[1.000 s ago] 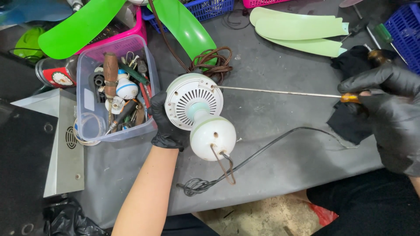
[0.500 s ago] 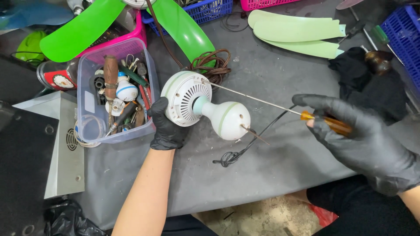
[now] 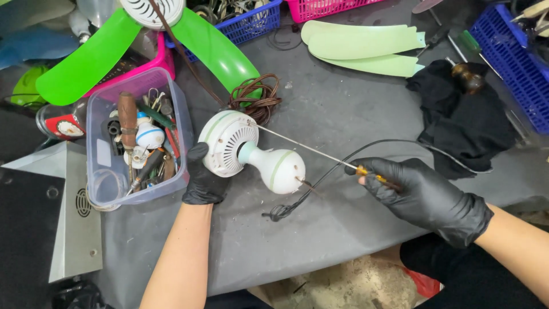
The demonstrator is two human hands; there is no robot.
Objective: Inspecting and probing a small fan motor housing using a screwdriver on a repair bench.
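Fan motor housing (image 3: 249, 150) lay on its side on grey counter (image 3: 343, 109) w/ left hand (image 3: 203, 174) closed round its vented end to steady it, while right hand (image 3: 426, 191) gripped long thin screwdriver (image 3: 309, 150), tip at housing.

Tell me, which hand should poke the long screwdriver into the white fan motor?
Probably the right hand: its fingers already grip the long screwdriver, whose tip touches the white fan motor. The left hand is busy steadying that motor.
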